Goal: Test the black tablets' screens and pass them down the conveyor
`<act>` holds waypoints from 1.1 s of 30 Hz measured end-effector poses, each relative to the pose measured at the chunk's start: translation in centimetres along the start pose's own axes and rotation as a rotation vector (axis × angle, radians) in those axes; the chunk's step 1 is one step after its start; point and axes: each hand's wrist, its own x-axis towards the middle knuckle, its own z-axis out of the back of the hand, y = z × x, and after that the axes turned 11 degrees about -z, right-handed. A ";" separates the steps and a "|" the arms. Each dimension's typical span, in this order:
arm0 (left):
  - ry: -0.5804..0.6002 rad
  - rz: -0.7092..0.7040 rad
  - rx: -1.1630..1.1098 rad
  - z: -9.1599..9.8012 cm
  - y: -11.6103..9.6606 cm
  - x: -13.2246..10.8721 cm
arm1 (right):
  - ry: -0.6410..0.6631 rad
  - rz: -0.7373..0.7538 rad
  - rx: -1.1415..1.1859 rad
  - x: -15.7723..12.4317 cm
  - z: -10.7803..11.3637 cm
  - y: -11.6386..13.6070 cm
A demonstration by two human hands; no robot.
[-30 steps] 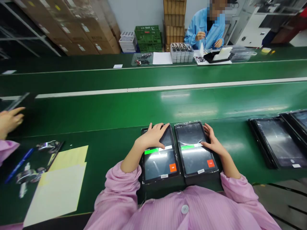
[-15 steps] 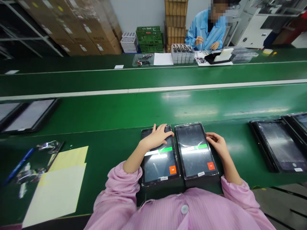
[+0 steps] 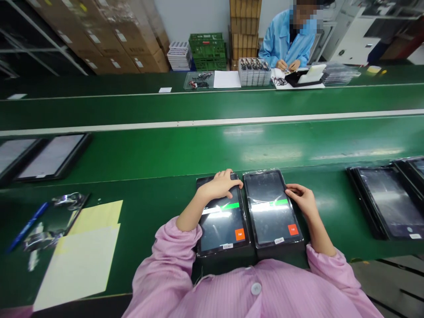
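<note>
Two black tablets lie side by side in front of me, each screen showing a green bar and an orange-red "Fail" box. Across the upper part of the left tablet point(image 3: 220, 232) lies my left hand point(image 3: 220, 184), thumb and index finger apart, other fingertips bent at the top edge. My left index fingertip reaches the gap between the tablets. My right hand point(image 3: 300, 197) is at the right side of the right tablet point(image 3: 270, 221), fingers drawn together with the tips on its upper right edge. The palm sides of both hands are hidden.
Stacked tablets point(image 3: 386, 196) stand at the right, with more tablets point(image 3: 54, 154) at the far left. Yellow papers point(image 3: 84, 256), a blue pen point(image 3: 28, 225) and crumpled clear film point(image 3: 44, 240) lie at the left. Across the green bench, a person in blue point(image 3: 288, 37) handles small parts.
My left hand's fingers have drawn closer together over the left tablet's top. My right hand stays at the edge. The view has shifted slightly, and the other person's hands have come together.
</note>
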 end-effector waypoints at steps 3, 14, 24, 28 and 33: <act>0.007 0.022 -0.021 0.4 -0.1 0.1 | 0.021 0.019 -0.009 0.2 -0.1 -0.3; -0.070 -0.036 -0.027 0.2 0.8 -0.2 | 0.064 0.078 -0.014 0.3 -0.2 -0.4; -0.020 -0.028 0.013 0.6 0.4 0.2 | 0.072 0.113 -0.090 0.2 0.0 0.1; -0.044 0.009 -0.048 0.6 0.2 -0.1 | 0.075 0.132 -0.103 0.1 -0.1 0.2; -0.156 -0.006 -0.096 -0.3 1.2 -0.6 | 0.097 0.146 -0.096 0.2 -0.1 0.0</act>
